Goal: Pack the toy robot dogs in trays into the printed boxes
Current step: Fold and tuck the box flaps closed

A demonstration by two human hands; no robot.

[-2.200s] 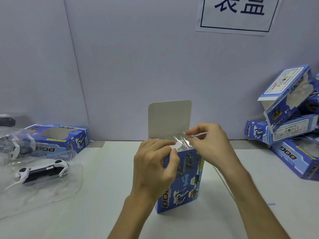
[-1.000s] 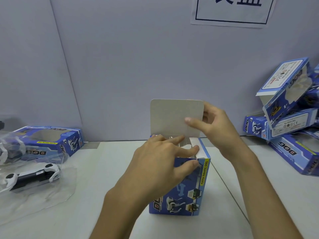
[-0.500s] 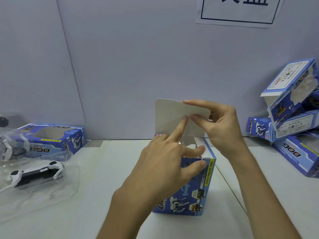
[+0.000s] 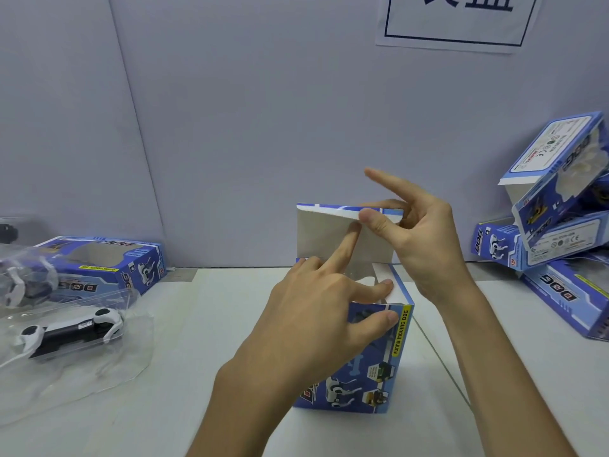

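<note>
The right hand pinches the lid flap, its tip now creased over, left hand gripping the printed box: seemingly ready for tucking.

a blue printed box with a yellow strip is seen; a white-and-black toy dog is shown in clear plastic.
</note>
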